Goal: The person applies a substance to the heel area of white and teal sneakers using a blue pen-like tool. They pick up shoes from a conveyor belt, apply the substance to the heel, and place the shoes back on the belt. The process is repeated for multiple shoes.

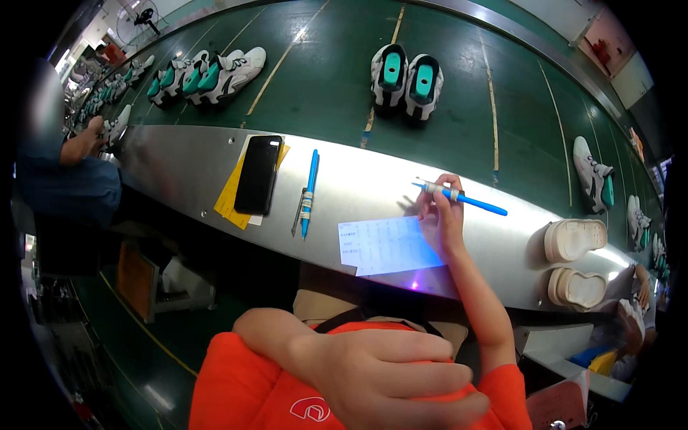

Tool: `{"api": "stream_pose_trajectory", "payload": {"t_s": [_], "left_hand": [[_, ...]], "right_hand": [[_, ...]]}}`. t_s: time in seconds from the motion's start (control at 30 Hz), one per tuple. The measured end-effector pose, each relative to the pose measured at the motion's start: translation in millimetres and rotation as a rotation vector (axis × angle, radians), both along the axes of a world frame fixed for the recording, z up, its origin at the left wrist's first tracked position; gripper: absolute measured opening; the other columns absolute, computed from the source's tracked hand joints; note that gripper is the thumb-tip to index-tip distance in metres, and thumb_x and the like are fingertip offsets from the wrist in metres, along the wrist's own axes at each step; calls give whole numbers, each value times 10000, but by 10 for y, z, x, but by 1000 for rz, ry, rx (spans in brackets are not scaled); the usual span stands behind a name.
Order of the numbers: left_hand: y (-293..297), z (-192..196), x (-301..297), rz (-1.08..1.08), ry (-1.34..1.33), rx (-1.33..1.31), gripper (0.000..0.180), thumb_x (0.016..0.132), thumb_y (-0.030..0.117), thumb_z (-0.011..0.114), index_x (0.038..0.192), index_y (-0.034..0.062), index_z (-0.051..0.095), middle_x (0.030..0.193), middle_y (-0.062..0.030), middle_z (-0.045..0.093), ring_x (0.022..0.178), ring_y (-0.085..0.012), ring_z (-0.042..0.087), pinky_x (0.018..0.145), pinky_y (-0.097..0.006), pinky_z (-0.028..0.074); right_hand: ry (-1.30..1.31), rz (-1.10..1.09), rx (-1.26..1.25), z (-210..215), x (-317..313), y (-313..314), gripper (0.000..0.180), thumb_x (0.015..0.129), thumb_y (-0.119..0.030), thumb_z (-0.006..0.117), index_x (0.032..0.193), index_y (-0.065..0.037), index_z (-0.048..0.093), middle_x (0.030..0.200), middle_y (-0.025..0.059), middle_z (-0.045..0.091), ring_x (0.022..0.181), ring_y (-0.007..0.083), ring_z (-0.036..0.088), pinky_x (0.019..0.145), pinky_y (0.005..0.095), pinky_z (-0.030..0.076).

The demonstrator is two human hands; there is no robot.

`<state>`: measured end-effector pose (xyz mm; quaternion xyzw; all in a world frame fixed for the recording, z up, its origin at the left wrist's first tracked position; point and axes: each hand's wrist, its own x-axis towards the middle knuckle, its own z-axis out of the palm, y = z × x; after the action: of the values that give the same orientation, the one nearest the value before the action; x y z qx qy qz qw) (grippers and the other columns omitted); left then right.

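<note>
My right hand (443,215) is closed around a blue pen (484,206) with pale bands wrapped about its barrel, held slanting above the metal ledge. Beneath the wrist lies a white paper (383,246) with a ruled table, its right part lit bluish-violet. Close to the camera, in front of my orange shirt, my left hand (401,380) is curled with its back showing; the inside of its fingers is hidden. A second blue pen (309,193), with a thin metal tool bound to it, rests on the ledge. Left of that is a black phone (259,175) on yellow paper (231,193).
Beyond the metal ledge (344,168) runs a green conveyor belt (315,86) carrying white-and-black shoes (408,86) with teal insoles. Two cream soles (575,240) stand on the ledge at right. Other people's hands (86,143) show at far left and far right.
</note>
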<state>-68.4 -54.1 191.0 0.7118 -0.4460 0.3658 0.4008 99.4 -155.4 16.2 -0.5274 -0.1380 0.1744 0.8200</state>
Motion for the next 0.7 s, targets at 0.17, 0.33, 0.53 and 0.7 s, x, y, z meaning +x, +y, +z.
{"api": "stream_pose_trajectory", "payload": {"t_s": [0.17, 0.33, 0.53, 0.7], "left_hand": [[16, -213, 86, 451, 2, 130, 153, 668, 199, 716, 759, 140, 609, 724, -3, 564, 600, -163, 545, 522, -249, 426], [932, -1287, 209, 1362, 634, 162, 323, 753, 257, 666, 952, 26, 559, 759, -108, 572, 694, -256, 582, 612, -337, 457], [1162, -1781, 238, 1471, 1066, 223, 354, 740, 316, 687, 898, 26, 559, 726, -105, 581, 676, -274, 579, 619, -367, 458], [1014, -1630, 374, 1242, 1212, 345, 304, 751, 263, 683, 842, 0, 560, 655, -98, 594, 620, -227, 588, 583, -337, 456]], "right_hand": [[-93, 52, -38, -50, 121, -158, 135, 905, -178, 489, 926, -63, 422, 645, 51, 524, 540, 59, 467, 449, 181, 387], [-141, 33, -88, 181, 1, -290, 151, 841, -78, 585, 934, -19, 481, 755, 51, 580, 726, 140, 600, 699, 253, 488], [-77, 192, -100, 456, -241, -492, 145, 882, -161, 537, 947, -71, 443, 585, -46, 419, 498, 23, 399, 446, 169, 290], [93, 244, -118, 555, -551, -809, 256, 908, -239, 503, 1093, -62, 482, 602, -21, 454, 468, 30, 406, 414, 167, 301]]}}
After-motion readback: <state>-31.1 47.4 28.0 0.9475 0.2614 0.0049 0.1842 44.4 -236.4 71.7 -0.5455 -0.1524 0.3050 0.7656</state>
